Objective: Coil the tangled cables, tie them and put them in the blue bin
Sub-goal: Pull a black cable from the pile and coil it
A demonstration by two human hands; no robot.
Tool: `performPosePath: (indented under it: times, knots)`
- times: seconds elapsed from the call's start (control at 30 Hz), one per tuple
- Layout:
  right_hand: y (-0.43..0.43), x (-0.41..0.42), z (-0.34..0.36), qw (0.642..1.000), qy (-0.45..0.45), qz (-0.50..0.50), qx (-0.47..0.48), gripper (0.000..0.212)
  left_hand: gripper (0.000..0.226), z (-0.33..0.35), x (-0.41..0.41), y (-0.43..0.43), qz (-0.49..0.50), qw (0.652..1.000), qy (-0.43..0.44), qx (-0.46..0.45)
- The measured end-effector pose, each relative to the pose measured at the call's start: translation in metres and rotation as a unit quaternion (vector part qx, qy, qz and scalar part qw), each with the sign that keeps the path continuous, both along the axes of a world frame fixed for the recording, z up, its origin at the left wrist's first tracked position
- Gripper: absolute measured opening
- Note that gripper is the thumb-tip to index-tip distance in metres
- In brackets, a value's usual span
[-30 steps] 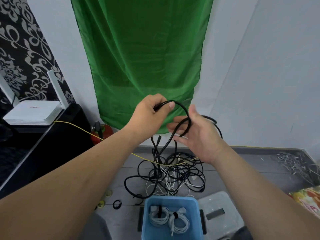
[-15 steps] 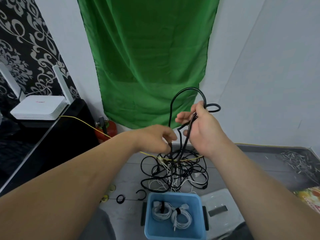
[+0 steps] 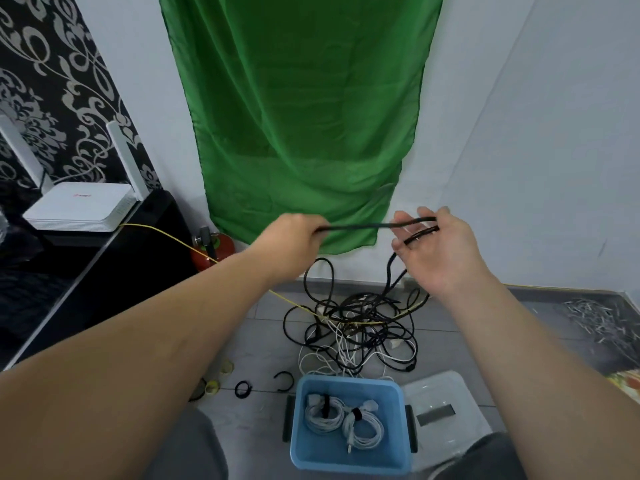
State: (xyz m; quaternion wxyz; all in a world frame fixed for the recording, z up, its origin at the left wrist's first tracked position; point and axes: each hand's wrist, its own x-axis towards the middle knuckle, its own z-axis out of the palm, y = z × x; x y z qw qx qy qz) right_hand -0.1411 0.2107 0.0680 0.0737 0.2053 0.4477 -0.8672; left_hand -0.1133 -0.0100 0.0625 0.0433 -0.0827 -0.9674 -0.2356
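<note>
Both our arms reach forward. Our left hand [image 3: 294,237] is clenched, knuckles up, around the black cable [image 3: 356,226]. Our right hand [image 3: 436,251] is relaxed, palm toward us, with loops lying across its fingers. Between the hands the cable runs level; the rest hangs down to the tangled pile [image 3: 353,323] beyond the blue bin [image 3: 349,380].
</note>
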Motion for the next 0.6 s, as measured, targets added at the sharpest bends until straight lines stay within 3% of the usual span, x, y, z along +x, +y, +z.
performPosePath:
  times: [0.13, 0.27, 0.33, 0.47, 0.6]
  knots:
    - [-0.007, 0.001, -0.018, 0.972, -0.089, 0.140, 0.167, 0.069, 0.024, 0.015, 0.003, 0.007, 0.068, 0.994, 0.045, 0.065]
    - [-0.017, 0.006, -0.021, 0.914, -0.074, 0.215, 0.336, 0.052, 0.023, 0.027, 0.013, 0.024, 0.082, 0.977, -0.020, 0.196]
    - [-0.020, 0.009, -0.016, 0.920, -0.011, 0.233, 0.316, 0.052, 0.020, 0.033, 0.018, 0.029, 0.067, 0.962, -0.055, 0.260]
    - [-0.034, 0.020, -0.004, 0.934, 0.089, 0.283, 0.197, 0.060, 0.017, 0.033, 0.025, 0.038, 0.012, 0.948, -0.100, 0.302]
    - [-0.038, 0.025, -0.004, 0.935, 0.139, 0.245, 0.217, 0.037, 0.017, 0.030, 0.029, 0.044, -0.038, 0.926, -0.163, 0.338]
